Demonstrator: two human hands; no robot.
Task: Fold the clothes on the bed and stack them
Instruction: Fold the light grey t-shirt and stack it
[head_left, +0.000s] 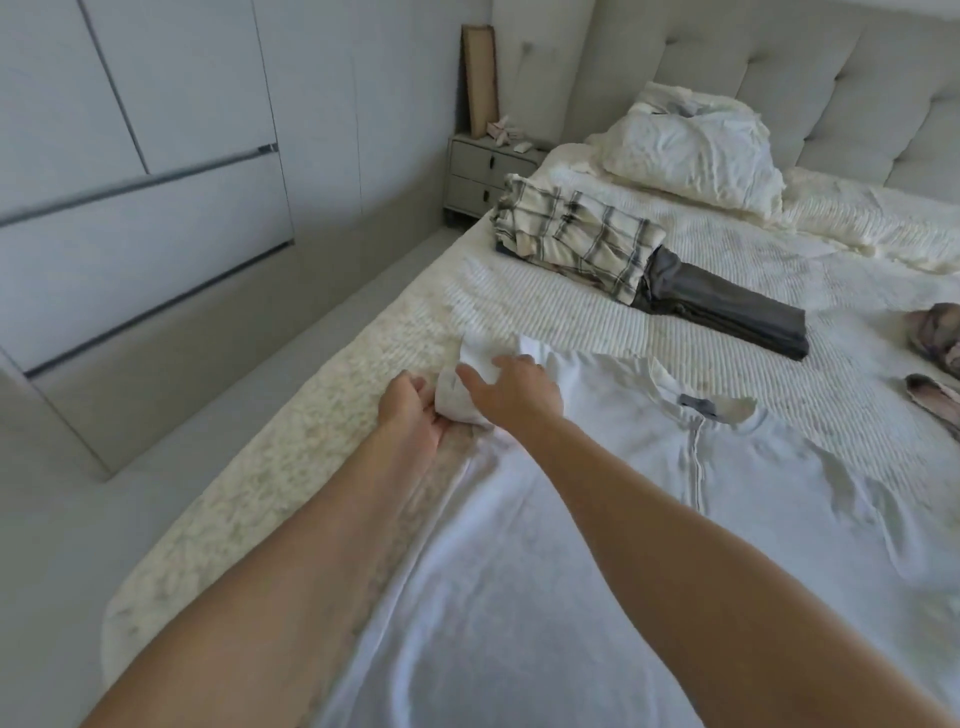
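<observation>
While left hand (415, 410) gripped the shirt (597, 493) sleeve (467, 384) and right hand (511, 387) pressed it open-fingered, uneven tension risked a skewed fold.

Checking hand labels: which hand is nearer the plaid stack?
Right. The right hand lies on the white shirt's sleeve, below the plaid stack; the left hand is farther left.

A home bedroom: bed (597, 312), padded headboard (779, 78), nightstand (478, 176).
</observation>
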